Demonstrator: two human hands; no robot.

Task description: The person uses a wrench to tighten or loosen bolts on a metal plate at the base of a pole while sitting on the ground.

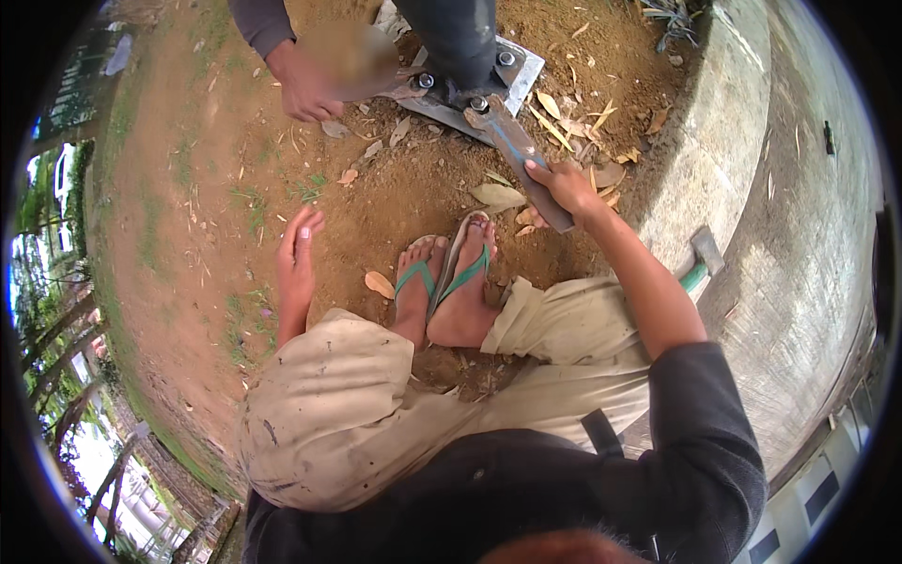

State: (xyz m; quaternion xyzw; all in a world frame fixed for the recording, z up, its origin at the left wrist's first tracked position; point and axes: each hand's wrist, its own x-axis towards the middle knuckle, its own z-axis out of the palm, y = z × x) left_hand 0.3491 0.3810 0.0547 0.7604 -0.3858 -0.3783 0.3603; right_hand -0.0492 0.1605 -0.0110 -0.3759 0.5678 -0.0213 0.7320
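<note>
My right hand (567, 195) grips a flat, worn metal wrench (515, 150), thumb on top. Its far end meets a nut (479, 104) on the square metal base plate (526, 83) of a dark round post (458, 42). Away from any tool, my left hand (299, 246) is held beside my left knee with its fingers stretched out. Across from me, a co-worker's hand (308, 89) is near a second flat metal tool (399, 85), whose end reaches another nut (426, 82); a blurred patch hides part of it.
A hammer (707, 252) with a green handle lies on the concrete kerb (700, 141) to my right. Dry leaves (498, 195) are scattered over the brown soil (188, 207). My feet, in green-strapped flip-flops (465, 268), stand just in front of the plate.
</note>
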